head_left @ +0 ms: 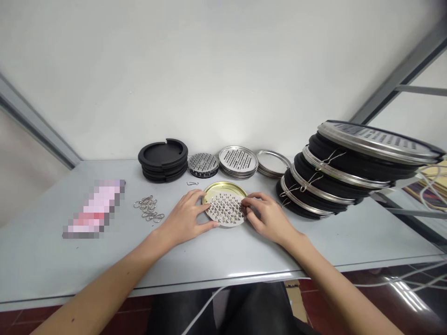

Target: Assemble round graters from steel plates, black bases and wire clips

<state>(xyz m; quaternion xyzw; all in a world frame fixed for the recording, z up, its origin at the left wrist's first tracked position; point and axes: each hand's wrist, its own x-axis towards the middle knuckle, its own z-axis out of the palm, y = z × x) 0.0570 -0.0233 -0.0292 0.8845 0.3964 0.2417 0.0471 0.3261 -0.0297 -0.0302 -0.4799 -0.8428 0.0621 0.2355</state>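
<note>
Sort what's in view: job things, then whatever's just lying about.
Seemingly the job's:
perforated disc
gold-coloured rim
small-disc stack
larger-disc stack
plain metal stack
black rings
wire clips
tilted stack

Apparently lying about:
pixelated item
cardboard

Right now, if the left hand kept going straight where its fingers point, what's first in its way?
The perforated metal disc overlapping the gold-colored plate. The left hand already appears to be at the disc's left edge; exact contact is hard to judge from one view.
</note>
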